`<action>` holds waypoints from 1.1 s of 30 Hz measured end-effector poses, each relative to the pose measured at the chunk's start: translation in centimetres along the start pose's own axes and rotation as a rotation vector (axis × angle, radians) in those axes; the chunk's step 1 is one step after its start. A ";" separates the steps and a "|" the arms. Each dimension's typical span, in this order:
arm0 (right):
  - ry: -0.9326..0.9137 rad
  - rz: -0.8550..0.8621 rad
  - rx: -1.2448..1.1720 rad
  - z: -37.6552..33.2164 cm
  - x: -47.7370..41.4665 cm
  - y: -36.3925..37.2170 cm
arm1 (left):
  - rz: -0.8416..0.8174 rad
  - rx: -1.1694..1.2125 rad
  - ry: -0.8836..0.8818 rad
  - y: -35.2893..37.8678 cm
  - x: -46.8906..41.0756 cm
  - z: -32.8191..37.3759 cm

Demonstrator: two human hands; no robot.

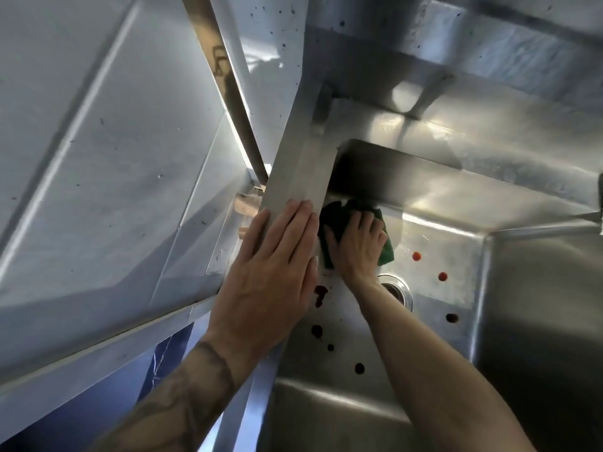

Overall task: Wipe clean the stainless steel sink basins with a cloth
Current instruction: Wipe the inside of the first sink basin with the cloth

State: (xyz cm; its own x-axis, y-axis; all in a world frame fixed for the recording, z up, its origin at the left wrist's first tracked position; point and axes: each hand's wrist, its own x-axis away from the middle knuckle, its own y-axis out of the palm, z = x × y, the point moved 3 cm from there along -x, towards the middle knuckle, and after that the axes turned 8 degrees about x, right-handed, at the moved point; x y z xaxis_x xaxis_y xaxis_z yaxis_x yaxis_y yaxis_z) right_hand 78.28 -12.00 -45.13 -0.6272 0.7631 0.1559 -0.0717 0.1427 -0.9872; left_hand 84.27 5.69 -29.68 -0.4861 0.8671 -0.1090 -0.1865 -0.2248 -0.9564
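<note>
- Nearest the person, on the floor of the sink basin [326, 406], dark red spots [359, 368] lie unwiped between the two forearms. The right forearm passes close above them, so a low sweep could drag skin through them and smear the steel.
- Further in, the left hand [277, 256] lies flat on the sink rim [293, 177], fingers straight and together, holding nothing. It seems to carry body weight. If the rim is wet, that palm could slide and tip the person forward.
- Just beside it, the right hand [357, 246] presses the green cloth [385, 252] onto the basin floor by the far left corner, fingers spread across the top of it. The cloth's left part sits in shadow, so whether it touches the side wall cannot be told. With only downward pressure and no pinch, the cloth may bunch or slip out from under the palm on a fast stroke.
- Beside the right wrist sits the drain [399, 290], with orange-red spots [416, 256] to its right, well apart from the cloth. One loaded cloth could spread these into streaks rather than lift them.
- Farthest off, the backsplash [277, 34] carries dark specks. They lie outside the basin and could easily be missed.
</note>
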 end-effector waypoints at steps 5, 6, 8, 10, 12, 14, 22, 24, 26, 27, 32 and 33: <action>-0.315 0.088 0.029 0.8 3.2 2.2 | 0.002 0.001 0.005 -0.1 -0.1 0.0; -0.323 0.090 0.040 1.7 2.8 2.4 | 0.002 -0.002 0.006 -0.1 -0.1 0.0; -0.164 0.113 0.055 2.6 0.9 2.4 | 0.000 0.009 0.007 0.0 -0.1 0.0; 0.089 0.107 0.037 2.0 -1.0 2.2 | 0.004 0.008 0.000 0.0 -0.2 0.0; 0.165 0.088 0.008 0.4 -1.1 2.0 | 0.006 0.009 -0.001 -0.1 -0.3 0.0; -0.014 0.110 -0.003 -0.3 0.7 2.4 | 0.010 0.026 -0.006 -0.2 -0.3 0.1; 0.066 0.109 0.064 3.5 -1.5 2.4 | -0.009 0.026 -0.009 -0.4 -0.3 0.1; 0.130 0.123 0.046 1.3 -1.4 2.0 | 0.004 0.025 -0.012 -0.5 -0.4 0.1; -0.097 0.108 -0.001 -0.2 1.1 2.6 | 0.006 0.032 -0.014 -0.6 -0.4 0.2; -0.253 0.089 -0.014 0.0 2.7 2.9 | 0.006 0.031 -0.012 -0.7 -0.4 0.2; -0.236 0.070 0.017 4.9 1.1 3.3 | -0.015 0.030 -0.006 -0.5 -0.4 0.1; -0.059 0.096 -0.009 4.9 -0.2 3.1 | -0.015 0.030 -0.006 -0.4 -0.4 0.1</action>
State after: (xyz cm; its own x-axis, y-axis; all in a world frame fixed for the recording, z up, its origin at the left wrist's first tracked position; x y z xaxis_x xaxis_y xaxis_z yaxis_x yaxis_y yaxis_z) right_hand 74.38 -14.83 -48.42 -0.6752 0.7354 0.0577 -0.0021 0.0763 -0.9971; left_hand 84.48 5.44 -29.22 -0.4880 0.8679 -0.0927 -0.2194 -0.2248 -0.9494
